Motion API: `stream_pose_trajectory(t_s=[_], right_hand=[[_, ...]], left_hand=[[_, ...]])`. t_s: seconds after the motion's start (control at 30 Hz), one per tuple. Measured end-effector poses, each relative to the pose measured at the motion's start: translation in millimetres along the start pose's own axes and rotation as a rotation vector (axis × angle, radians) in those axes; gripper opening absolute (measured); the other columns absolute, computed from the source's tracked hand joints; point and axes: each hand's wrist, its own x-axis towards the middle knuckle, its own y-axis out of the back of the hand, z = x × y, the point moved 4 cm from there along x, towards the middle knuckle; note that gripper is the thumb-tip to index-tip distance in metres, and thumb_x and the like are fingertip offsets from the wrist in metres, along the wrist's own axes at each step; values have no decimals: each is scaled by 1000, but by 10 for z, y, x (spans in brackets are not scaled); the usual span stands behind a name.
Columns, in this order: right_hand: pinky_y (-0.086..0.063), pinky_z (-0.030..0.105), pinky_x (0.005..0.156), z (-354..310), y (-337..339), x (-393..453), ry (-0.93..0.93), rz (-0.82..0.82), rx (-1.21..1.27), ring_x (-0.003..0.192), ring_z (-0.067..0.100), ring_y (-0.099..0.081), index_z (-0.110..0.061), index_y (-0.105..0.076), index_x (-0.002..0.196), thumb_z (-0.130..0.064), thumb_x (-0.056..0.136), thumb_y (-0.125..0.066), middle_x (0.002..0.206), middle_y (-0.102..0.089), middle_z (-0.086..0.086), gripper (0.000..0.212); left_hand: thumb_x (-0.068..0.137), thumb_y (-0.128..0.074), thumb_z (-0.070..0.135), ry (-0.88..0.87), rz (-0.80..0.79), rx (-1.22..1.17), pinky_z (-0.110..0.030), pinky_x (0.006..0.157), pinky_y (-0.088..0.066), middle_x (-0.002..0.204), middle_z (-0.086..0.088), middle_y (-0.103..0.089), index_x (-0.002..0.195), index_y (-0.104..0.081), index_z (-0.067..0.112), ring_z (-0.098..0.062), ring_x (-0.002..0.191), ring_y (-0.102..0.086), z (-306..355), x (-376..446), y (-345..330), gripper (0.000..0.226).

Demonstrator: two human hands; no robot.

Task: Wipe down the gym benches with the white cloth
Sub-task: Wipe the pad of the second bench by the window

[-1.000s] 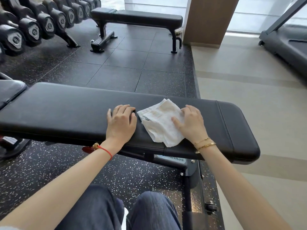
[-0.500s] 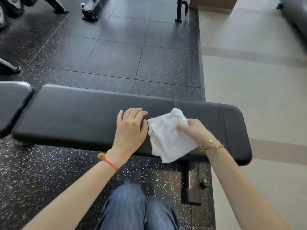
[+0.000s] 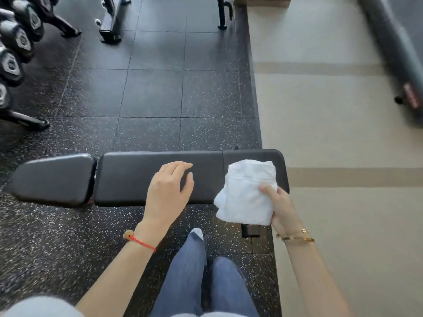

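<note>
Head view: a person's right hand (image 3: 280, 205) grips the bunched white cloth (image 3: 246, 193) over the near bench (image 3: 128, 177) end; the left hand (image 3: 168, 187) hovers beside it, fingers loosely spread, holding nothing. Judging by this, wiping is midway: the pad beyond the left hand and the far bench (image 3: 112, 17) look outstanding.

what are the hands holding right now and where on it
The right hand grips the white cloth by its right edge. The left hand holds nothing.
</note>
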Motion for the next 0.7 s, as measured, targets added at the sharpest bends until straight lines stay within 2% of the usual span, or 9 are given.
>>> stream_pose_trajectory(t_s=[0.1,0.2,0.3,0.37,0.47,0.53,0.7], right_hand=[[-58,32,76,-387,76,-516,23,33,73,102,24,-70,-6,-64,118,-18,91,-64,113,-72,10,29],[-55,40,87,-609,153,-754,65,66,120,106,27,-68,-3,-62,119,-18,90,-65,115,-71,12,33],[-56,33,79,-775,250,-929,92,99,182,102,24,-69,0,-62,118,-17,90,-65,113,-71,13,33],[-57,31,75,-896,375,-970,109,116,207,100,24,-70,2,-62,117,-17,90,-65,111,-72,14,33],[-55,39,85,-1043,669,-896,124,142,234,106,30,-68,2,-63,116,-17,89,-66,111,-72,14,33],[-56,37,82,-1129,823,-821,128,136,245,106,30,-68,1,-63,117,-16,90,-65,112,-71,15,32],[-54,38,86,-1575,1667,-525,127,104,229,108,31,-66,4,-59,123,-12,91,-61,119,-68,19,35]], left_hand=[[94,-57,20,-33,-32,1,-33,95,-49,113,1,-68,114,-67,14,-17,108,-61,314,74,502,23],[95,-55,22,-56,-32,-8,-33,92,-49,112,3,-68,113,-66,16,-16,106,-60,469,148,716,23],[95,-54,24,-94,-55,3,-31,89,-48,112,5,-67,113,-66,19,-14,104,-58,662,215,812,22],[95,-55,23,-117,-71,0,-29,89,-46,112,6,-67,113,-66,20,-14,105,-57,832,305,765,21],[94,-57,22,-154,-88,-11,-30,90,-47,112,5,-67,113,-66,18,-15,105,-59,1146,441,565,21],[95,-56,22,-167,-92,-21,-33,90,-50,112,3,-68,113,-66,17,-17,106,-60,1314,536,448,22],[95,-56,23,-123,-29,-44,-33,88,-50,112,5,-67,113,-66,19,-15,105,-59,2048,755,-79,21]])
